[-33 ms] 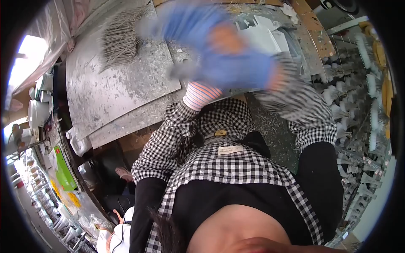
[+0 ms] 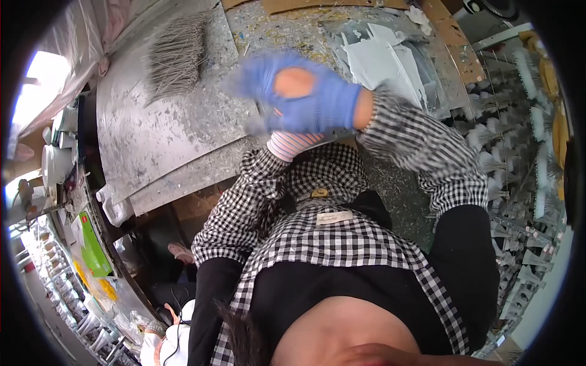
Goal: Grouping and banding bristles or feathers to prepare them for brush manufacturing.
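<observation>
The striped-gloved left hand (image 2: 292, 145) is partly covered by the blurred, blue-gloved right hand (image 2: 311, 100); whether anything is gripped by either cannot be told. Thin grey rods (image 2: 177, 58) are bunched on the surface (image 2: 140, 140) to their left, white sheets (image 2: 381, 61) to their right.

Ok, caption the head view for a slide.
Blue-gloved right hand partly hiding striped-gloved left hand at a spattered worktable.

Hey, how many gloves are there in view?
2: a blue glove on the right hand, and a striped glove on the left hand, partly hidden behind the blue one. Others could be hidden.
</observation>
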